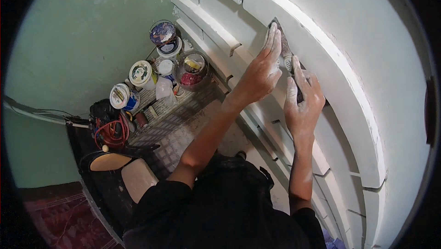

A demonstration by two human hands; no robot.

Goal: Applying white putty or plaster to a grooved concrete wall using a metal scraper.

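In my right hand [305, 104] is a narrow, pointed trowel-like tool [285, 47] with a dark handle; the fingers close around the handle and the index finger stretches along it. My left hand [262, 72] lies with straight fingers pressed against the side of the blade near its tip. The tip meets the lower edge of a white curved raised band [317, 42] on the wall. White powder or filler coats both hands. What lies under the left fingers is hidden.
More white stepped bands [220, 31] follow the curved wall. On the low ledge to the left stand several paint buckets [142, 73], a round basin [192, 72] and a black bag with red cable [110, 129]. A green wall [87, 28] rises behind them.
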